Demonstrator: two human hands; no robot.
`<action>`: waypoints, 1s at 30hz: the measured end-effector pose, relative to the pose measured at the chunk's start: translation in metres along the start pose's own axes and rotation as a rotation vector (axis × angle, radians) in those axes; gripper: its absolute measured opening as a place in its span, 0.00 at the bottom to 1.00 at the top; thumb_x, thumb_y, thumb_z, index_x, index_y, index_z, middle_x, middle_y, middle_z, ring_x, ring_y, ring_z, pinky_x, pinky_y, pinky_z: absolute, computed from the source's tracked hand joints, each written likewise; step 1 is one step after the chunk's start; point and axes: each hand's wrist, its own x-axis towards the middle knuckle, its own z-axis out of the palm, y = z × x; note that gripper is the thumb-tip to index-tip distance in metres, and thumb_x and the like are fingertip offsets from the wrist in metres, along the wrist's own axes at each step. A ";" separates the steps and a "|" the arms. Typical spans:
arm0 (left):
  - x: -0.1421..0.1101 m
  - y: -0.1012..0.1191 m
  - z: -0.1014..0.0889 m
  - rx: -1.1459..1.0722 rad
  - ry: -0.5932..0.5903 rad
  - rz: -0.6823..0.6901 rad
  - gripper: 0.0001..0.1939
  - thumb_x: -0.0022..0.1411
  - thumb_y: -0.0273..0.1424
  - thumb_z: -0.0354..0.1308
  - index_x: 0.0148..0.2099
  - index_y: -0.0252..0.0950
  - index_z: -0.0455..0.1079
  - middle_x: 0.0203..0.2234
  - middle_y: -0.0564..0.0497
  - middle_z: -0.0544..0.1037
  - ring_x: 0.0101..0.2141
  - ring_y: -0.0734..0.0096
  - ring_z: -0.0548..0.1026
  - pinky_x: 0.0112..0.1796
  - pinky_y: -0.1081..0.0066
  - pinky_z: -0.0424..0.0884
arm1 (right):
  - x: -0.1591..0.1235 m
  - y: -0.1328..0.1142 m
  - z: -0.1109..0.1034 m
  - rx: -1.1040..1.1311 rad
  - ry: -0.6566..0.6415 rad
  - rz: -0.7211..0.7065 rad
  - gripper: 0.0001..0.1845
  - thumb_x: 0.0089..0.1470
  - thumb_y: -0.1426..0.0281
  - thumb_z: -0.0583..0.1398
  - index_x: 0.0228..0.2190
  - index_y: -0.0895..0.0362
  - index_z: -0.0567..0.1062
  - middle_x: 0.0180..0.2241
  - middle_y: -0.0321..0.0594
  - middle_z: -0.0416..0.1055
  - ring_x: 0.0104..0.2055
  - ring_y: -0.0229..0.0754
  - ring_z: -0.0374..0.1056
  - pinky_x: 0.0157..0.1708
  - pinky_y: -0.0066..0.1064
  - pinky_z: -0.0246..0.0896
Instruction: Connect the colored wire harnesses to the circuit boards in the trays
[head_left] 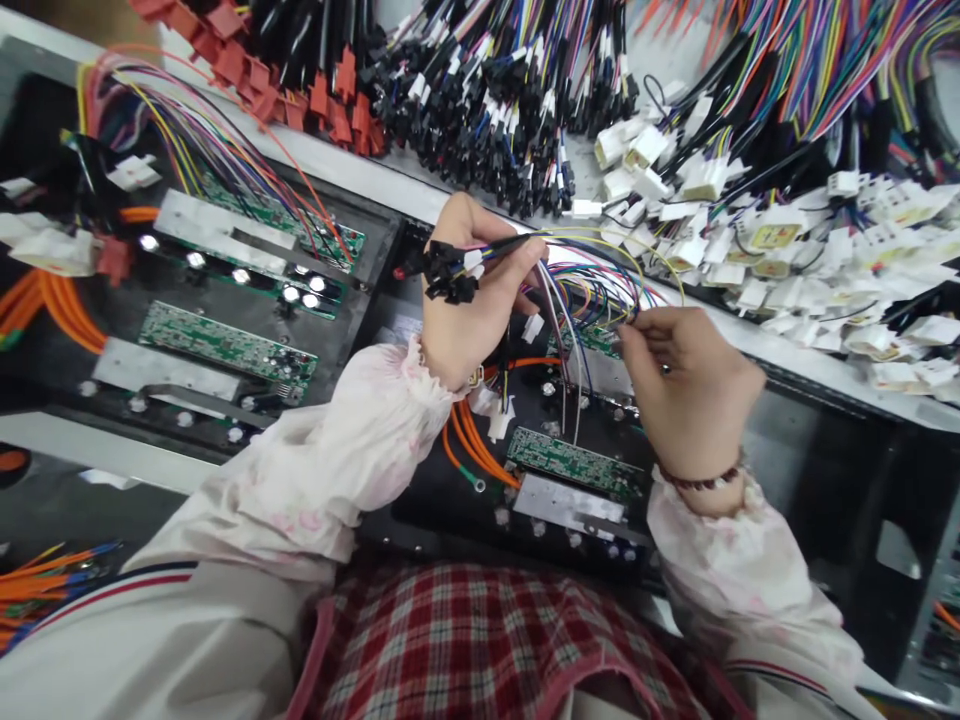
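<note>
My left hand (466, 290) is closed around a bundle of coloured wires with several black connectors (448, 272) at its end, held above a black tray. My right hand (686, 385) pinches thin wires (600, 290) of the same bundle, just above a green circuit board (574, 462). The wires arc between both hands. Thick orange cables (472, 450) run under my left wrist beside the board.
Another black tray at left holds green circuit boards (225, 345) and a wired harness (195, 140). Heaps of black connectors (487, 90), red connectors (285, 80) and white connectors (787, 250) on coloured wires lie along the back. Orange wires (45, 585) lie lower left.
</note>
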 end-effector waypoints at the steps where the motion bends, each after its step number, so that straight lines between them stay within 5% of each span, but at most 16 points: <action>1: 0.000 0.000 0.000 0.002 0.002 0.004 0.14 0.60 0.27 0.68 0.31 0.44 0.65 0.25 0.56 0.78 0.24 0.70 0.79 0.18 0.71 0.75 | 0.001 0.002 0.004 0.013 -0.028 0.008 0.06 0.62 0.67 0.59 0.36 0.56 0.76 0.31 0.36 0.77 0.32 0.38 0.74 0.33 0.30 0.67; 18: -0.001 0.001 0.001 -0.041 -0.012 0.001 0.15 0.61 0.25 0.68 0.32 0.41 0.63 0.22 0.57 0.78 0.22 0.74 0.78 0.19 0.76 0.74 | 0.002 0.012 0.020 0.017 -0.095 0.019 0.04 0.61 0.68 0.60 0.35 0.55 0.75 0.31 0.35 0.77 0.31 0.37 0.74 0.32 0.29 0.64; 23: 0.000 0.000 0.000 -0.029 0.017 -0.057 0.16 0.59 0.28 0.71 0.31 0.42 0.64 0.22 0.57 0.79 0.22 0.72 0.78 0.18 0.73 0.74 | -0.006 0.007 0.004 -0.034 -0.091 -0.006 0.06 0.63 0.66 0.60 0.37 0.55 0.75 0.34 0.38 0.76 0.35 0.40 0.72 0.36 0.32 0.64; 27: 0.001 -0.003 -0.001 -0.035 0.014 -0.014 0.16 0.59 0.28 0.70 0.31 0.42 0.64 0.23 0.57 0.79 0.22 0.72 0.78 0.18 0.73 0.73 | -0.015 -0.002 -0.013 -0.056 -0.258 -0.086 0.08 0.62 0.65 0.60 0.32 0.56 0.74 0.33 0.41 0.71 0.36 0.43 0.69 0.35 0.34 0.64; 30: 0.002 -0.005 -0.001 -0.032 -0.007 0.012 0.15 0.59 0.31 0.70 0.32 0.42 0.64 0.24 0.55 0.79 0.22 0.72 0.78 0.19 0.73 0.74 | -0.013 -0.005 -0.016 0.000 -0.125 -0.022 0.05 0.63 0.68 0.60 0.34 0.55 0.74 0.31 0.37 0.73 0.33 0.39 0.71 0.33 0.32 0.64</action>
